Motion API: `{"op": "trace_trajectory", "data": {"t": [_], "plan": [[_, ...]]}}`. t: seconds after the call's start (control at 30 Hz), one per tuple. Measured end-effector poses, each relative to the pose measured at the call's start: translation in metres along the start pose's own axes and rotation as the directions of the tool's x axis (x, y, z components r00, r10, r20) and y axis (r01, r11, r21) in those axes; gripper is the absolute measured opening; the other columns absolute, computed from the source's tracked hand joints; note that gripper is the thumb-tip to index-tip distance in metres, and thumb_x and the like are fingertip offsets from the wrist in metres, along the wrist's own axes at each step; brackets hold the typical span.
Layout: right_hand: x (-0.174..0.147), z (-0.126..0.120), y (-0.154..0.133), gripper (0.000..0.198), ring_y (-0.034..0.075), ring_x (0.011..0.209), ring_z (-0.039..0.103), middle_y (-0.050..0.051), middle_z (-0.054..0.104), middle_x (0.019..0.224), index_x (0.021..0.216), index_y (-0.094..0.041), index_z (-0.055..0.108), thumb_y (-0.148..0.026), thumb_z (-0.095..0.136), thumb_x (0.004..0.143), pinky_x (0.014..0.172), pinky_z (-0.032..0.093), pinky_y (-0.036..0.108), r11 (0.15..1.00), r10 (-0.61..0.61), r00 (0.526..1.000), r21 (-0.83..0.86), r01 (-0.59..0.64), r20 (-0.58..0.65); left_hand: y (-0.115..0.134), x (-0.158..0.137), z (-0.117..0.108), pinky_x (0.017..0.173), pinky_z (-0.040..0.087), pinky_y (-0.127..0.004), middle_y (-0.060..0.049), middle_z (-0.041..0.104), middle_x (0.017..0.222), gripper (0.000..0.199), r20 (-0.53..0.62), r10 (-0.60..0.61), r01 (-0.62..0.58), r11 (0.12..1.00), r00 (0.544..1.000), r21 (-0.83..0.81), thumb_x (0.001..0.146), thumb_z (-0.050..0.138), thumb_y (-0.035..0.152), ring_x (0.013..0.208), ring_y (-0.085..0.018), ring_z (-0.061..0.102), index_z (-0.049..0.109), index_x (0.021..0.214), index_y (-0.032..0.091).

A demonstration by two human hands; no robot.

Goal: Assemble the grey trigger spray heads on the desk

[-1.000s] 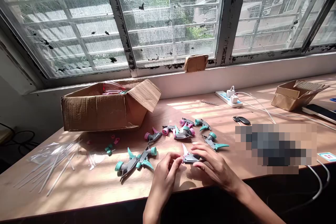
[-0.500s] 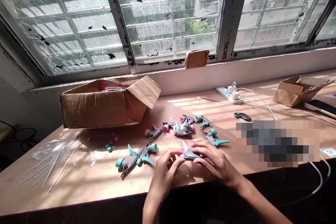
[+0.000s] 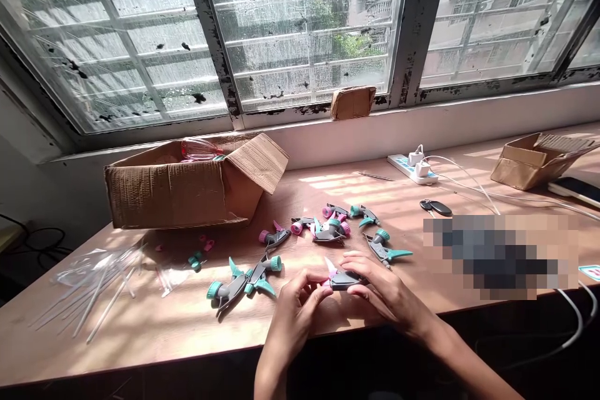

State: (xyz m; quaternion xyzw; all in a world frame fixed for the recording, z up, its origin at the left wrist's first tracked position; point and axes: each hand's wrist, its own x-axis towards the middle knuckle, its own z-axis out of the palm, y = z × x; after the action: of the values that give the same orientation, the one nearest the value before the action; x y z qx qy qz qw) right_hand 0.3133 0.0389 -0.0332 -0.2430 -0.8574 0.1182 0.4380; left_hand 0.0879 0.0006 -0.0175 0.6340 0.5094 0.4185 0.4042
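The left hand (image 3: 299,301) and right hand (image 3: 391,292) together hold a gray-and-pink trigger sprayer head (image 3: 345,280), which is to the right of the large cardboard box (image 3: 166,200) and nearer the person. The left thumb and fingers are drawn narrow at its pink end; the right thumb and fingers grip the gray body, the pink trigger pointing up. Right of the large cardboard box, beyond the hands, a cluster of gray sprayer heads (image 3: 330,232) with pink or teal parts lies on the desk (image 3: 187,331). Two teal-and-gray sprayer heads (image 3: 229,291) lie touching, on the near side of the box. Also on its near side, farther left, are thin white tubes (image 3: 99,300) and clear plastic. A pink transparent bottle (image 3: 199,149) shows inside the box.
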Motion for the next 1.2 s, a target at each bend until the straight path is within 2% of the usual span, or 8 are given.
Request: {"op": "trace_trajectory", "data": {"t": [0.17,0.3,0.5,0.63,0.73,0.87,1.07,1.2], "plan": [[-0.0004,-0.0012,-0.0013,0.027,0.025,0.13,0.056,0.013,0.066,0.128,0.13,-0.018,0.058,-0.023,0.051,0.105,0.108,0.053,0.039,1.0,-0.018,0.999,0.002,0.018,-0.033,0.0032,0.0019,0.0006,0.074,0.047,-0.026,-0.003,0.073,0.096,0.025,-0.044,0.026,-0.027,1.0,0.999,-0.017,0.094,0.062,0.042,0.082,-0.019,0.064,0.069,0.104,0.02],[0.0003,-0.0014,-0.0029,0.026,0.025,0.133,0.054,0.014,0.065,0.128,0.13,-0.017,0.058,-0.022,0.05,0.105,0.109,0.052,0.04,0.999,-0.042,0.999,-0.03,0.042,-0.018,0.0053,0.0046,0.0014,0.07,0.045,-0.026,-0.002,0.072,0.082,0.032,-0.008,0.036,-0.035,0.998,0.999,0.056,0.101,0.049,0.04,0.073,-0.018,0.063,0.069,0.088,0.019],[0.0009,0.0021,-0.0019,0.028,0.025,0.132,0.054,0.012,0.066,0.126,0.131,-0.02,0.058,-0.027,0.046,0.107,0.108,0.053,0.041,0.999,-0.029,0.997,-0.035,0.031,0.065,0.002,0.0016,0.0002,0.077,0.049,-0.026,-0.003,0.073,0.088,0.021,-0.022,0.057,-0.057,0.998,0.998,-0.01,0.095,0.062,0.037,0.084,-0.02,0.066,0.072,0.089,0.019],[-0.0004,0.0034,0.0004,0.027,0.024,0.131,0.054,0.01,0.067,0.125,0.13,-0.021,0.058,-0.029,0.045,0.107,0.108,0.053,0.04,1.0,-0.014,0.997,-0.024,0.016,0.078,-0.0007,-0.0009,0.0023,0.072,0.051,-0.026,-0.004,0.069,0.086,0.02,-0.063,0.104,-0.103,0.995,0.993,0.014,0.091,0.065,0.038,0.082,-0.02,0.064,0.07,0.085,0.019],[0.0003,0.002,0.0006,0.026,0.024,0.129,0.055,0.01,0.068,0.122,0.127,-0.021,0.06,-0.029,0.045,0.107,0.106,0.054,0.039,1.0,-0.007,0.998,0.001,0.007,0.058,-0.0019,-0.0006,0.0048,0.07,0.052,-0.026,-0.006,0.068,0.096,0.018,-0.083,0.128,-0.126,0.991,0.988,0.033,0.091,0.065,0.037,0.089,-0.021,0.064,0.071,0.098,0.021],[0.0012,-0.0005,-0.0003,0.023,0.026,0.128,0.056,0.01,0.069,0.12,0.125,-0.021,0.061,-0.025,0.048,0.106,0.105,0.054,0.042,1.0,-0.024,1.0,0.015,0.024,-0.005,0.0007,0.0013,0.0049,0.074,0.053,-0.028,-0.007,0.068,0.101,0.03,-0.061,0.102,-0.099,0.993,0.993,0.059,0.09,0.066,0.04,0.091,-0.022,0.064,0.066,0.114,0.022],[-0.0027,-0.0006,-0.0026,0.025,0.028,0.133,0.052,0.012,0.067,0.123,0.128,-0.018,0.058,-0.019,0.052,0.104,0.106,0.053,0.045,0.994,-0.097,0.994,-0.062,0.094,-0.05,0.0008,0.0039,0.0055,0.07,0.043,-0.029,-0.002,0.062,0.074,0.039,-0.03,0.086,-0.078,0.975,0.996,0.206,0.104,0.038,0.044,0.072,-0.02,0.059,0.058,0.08,0.021],[-0.0041,0.0021,-0.0036,0.028,0.029,0.133,0.052,0.013,0.068,0.122,0.131,-0.017,0.055,-0.018,0.055,0.103,0.104,0.055,0.046,0.986,-0.123,0.989,-0.119,0.113,-0.077,-0.0004,0.0048,0.0074,0.072,0.04,-0.03,-0.003,0.061,0.077,0.04,0.004,0.132,-0.126,0.94,0.991,0.317,0.105,0.035,0.037,0.076,-0.021,0.058,0.058,0.076,0.022]]}}
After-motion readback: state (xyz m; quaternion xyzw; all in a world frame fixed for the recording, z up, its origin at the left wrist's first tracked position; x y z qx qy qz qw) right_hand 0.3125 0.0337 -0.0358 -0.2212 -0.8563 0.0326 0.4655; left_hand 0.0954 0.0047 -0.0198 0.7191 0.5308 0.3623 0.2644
